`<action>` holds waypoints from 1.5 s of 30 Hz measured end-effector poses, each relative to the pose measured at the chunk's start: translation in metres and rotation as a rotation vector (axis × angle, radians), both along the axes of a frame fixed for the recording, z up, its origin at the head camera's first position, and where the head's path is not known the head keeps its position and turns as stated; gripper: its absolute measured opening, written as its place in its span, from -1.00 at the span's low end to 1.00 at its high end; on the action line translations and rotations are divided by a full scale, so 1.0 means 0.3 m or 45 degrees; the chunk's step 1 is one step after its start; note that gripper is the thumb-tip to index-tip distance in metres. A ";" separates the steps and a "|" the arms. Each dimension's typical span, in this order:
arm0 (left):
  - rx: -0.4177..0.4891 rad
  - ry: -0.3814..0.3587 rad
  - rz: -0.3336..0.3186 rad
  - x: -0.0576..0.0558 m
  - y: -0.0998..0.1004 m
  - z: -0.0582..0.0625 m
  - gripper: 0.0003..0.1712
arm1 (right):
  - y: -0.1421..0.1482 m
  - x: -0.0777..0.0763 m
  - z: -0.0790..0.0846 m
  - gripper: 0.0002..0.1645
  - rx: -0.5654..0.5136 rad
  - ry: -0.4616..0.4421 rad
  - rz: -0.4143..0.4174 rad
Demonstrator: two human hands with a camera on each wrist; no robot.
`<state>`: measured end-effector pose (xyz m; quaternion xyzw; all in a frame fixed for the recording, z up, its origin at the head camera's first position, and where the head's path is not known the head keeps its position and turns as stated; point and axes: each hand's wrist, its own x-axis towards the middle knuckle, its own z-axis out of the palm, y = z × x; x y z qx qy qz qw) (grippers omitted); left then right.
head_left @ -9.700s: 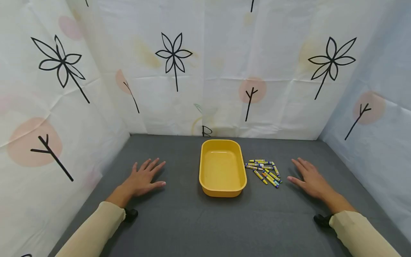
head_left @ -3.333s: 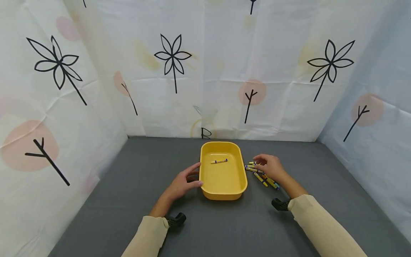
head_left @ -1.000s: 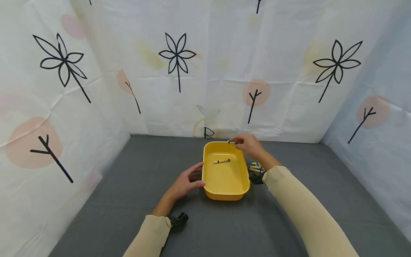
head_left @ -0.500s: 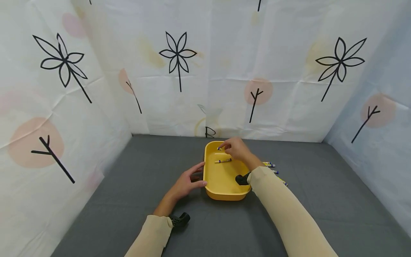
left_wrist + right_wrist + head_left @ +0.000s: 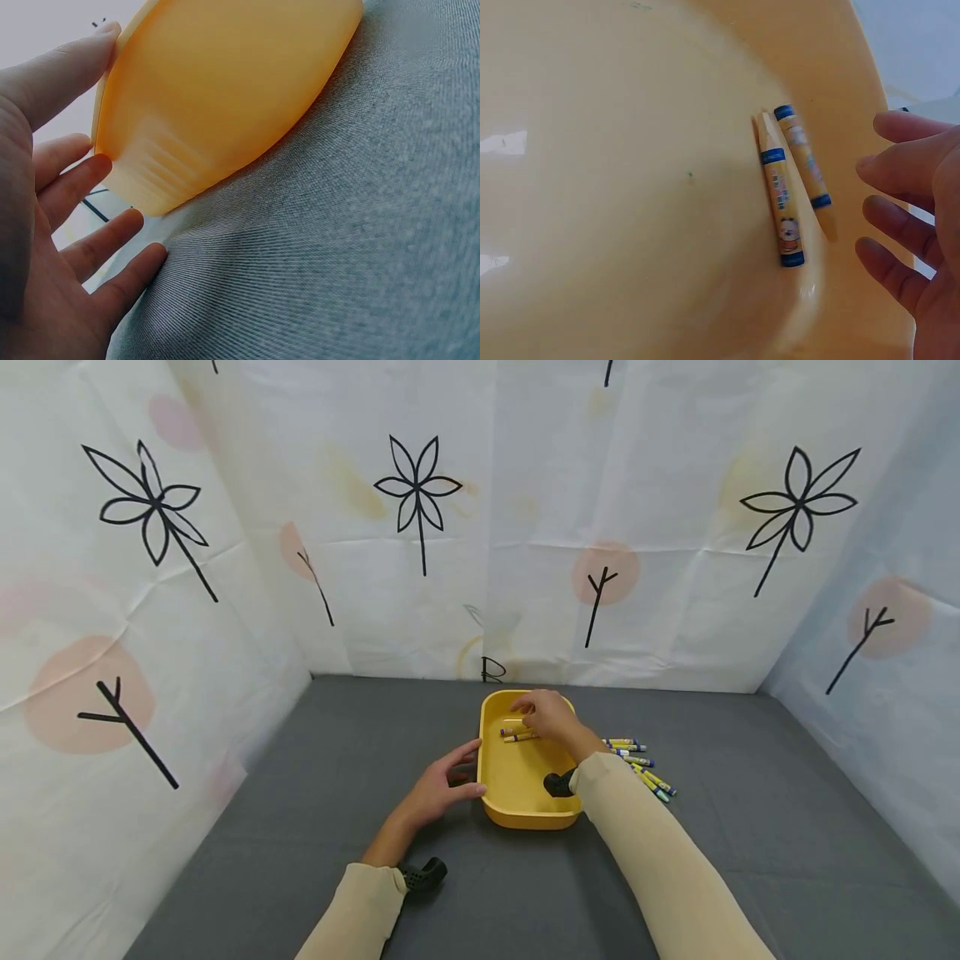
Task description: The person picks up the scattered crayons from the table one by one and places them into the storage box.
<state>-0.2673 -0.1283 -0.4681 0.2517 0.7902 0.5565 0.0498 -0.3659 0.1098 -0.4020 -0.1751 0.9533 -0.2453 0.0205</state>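
A yellow plastic tray stands mid-table. Two crayons lie side by side inside it: a pale-tipped crayon and another crayon with blue bands, close to the tray's end wall. My right hand hovers over the far part of the tray, its fingers loosely bent and apart from the crayons, holding nothing. At the tray's left side, my left hand rests its thumb and fingertips against the rim; the left wrist view shows these fingers relaxed and spread.
Several more crayons lie loose on the grey tabletop just right of the tray, partly behind the right forearm. Patterned white cloth hangs around the back and sides.
My right hand has carried a crayon from the pile over the tray's far rim and let it go beside the first one. The left hand stays at the tray's left side.
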 end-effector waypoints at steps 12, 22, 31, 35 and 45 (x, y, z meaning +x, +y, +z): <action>-0.016 0.012 0.019 0.003 -0.002 -0.004 -0.15 | 0.094 0.047 0.063 -0.66 -0.220 0.036 -0.028; -0.029 -0.009 0.050 -0.004 0.000 0.000 -0.16 | 0.226 0.063 0.075 -0.69 -0.221 0.061 -0.079; -0.034 -0.007 0.039 -0.004 -0.002 -0.006 -0.16 | 0.363 0.127 0.012 -0.70 -0.131 0.070 -0.108; -0.054 -0.017 0.045 -0.002 -0.003 0.002 -0.15 | 0.413 0.140 -0.018 -0.70 -0.127 0.077 -0.129; -0.043 -0.049 -0.005 0.069 0.012 0.121 -0.19 | 0.490 0.134 -0.083 -0.67 -0.053 0.065 -0.132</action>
